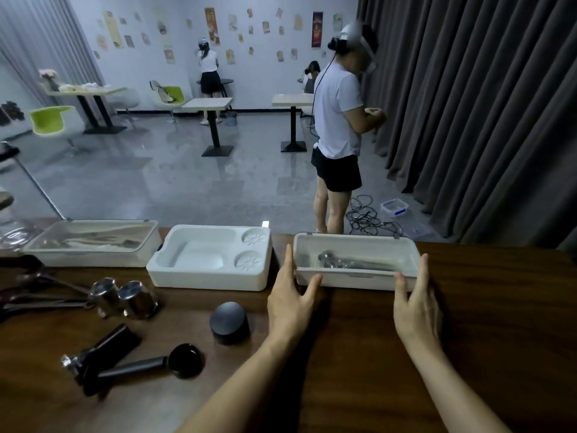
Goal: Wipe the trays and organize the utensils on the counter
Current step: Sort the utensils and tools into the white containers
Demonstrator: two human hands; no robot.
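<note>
Tray with a clear lid (343, 281) sits at the far right of the wooden counter (359, 354), with metal utensils (331, 259) inside. The left hand (292, 295) and right hand (415, 301) flank its two ends, fingers straight, thumbs against its near wall, neither curled round it. A moulded white tray (203, 281) stands just left of it, and a black round cap (229, 321) lies nearer.

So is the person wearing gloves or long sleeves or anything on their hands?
No. The left hand and the right hand are both bare: no gloves, and no rings that I can see. The left forearm and the right forearm are bare too, with no sleeve, watch or bracelet showing down to the picture's edge. No cables or markings either.
</note>
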